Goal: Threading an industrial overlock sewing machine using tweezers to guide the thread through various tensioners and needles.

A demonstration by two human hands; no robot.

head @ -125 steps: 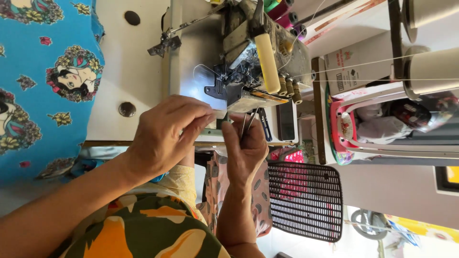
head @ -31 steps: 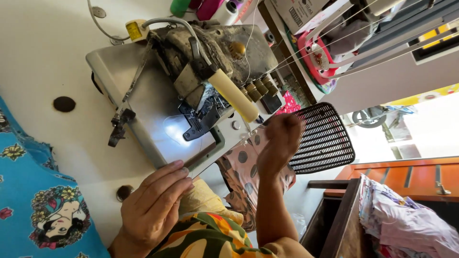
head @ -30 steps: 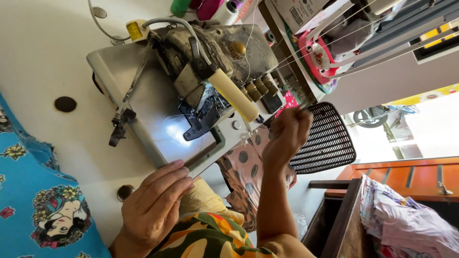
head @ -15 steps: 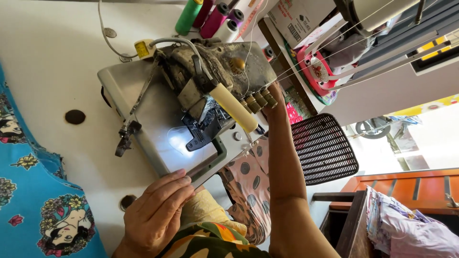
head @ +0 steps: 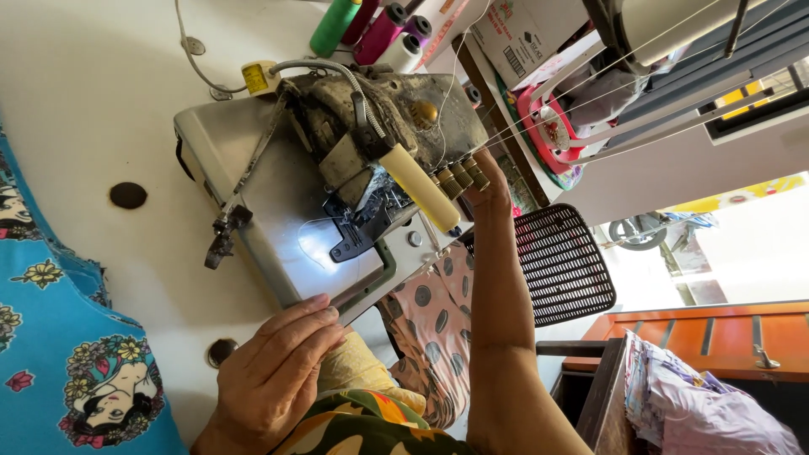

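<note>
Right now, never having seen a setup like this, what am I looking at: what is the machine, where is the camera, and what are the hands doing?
The one picture comes from a camera worn on the person's head, looking down at their own hands, so the scene appears turned sideways. The grey machine is an overlock sewing machine on a white table. Thread cones, green, pink and white, stand behind it, and threads run from them to the machine. The right hand reaches up to the row of brass tension knobs on the machine's side. The left hand rests at the table's near edge, fingertips on the machine's base, holding nothing that I can see. Blue printed fabric lies on the table to the left.
</note>
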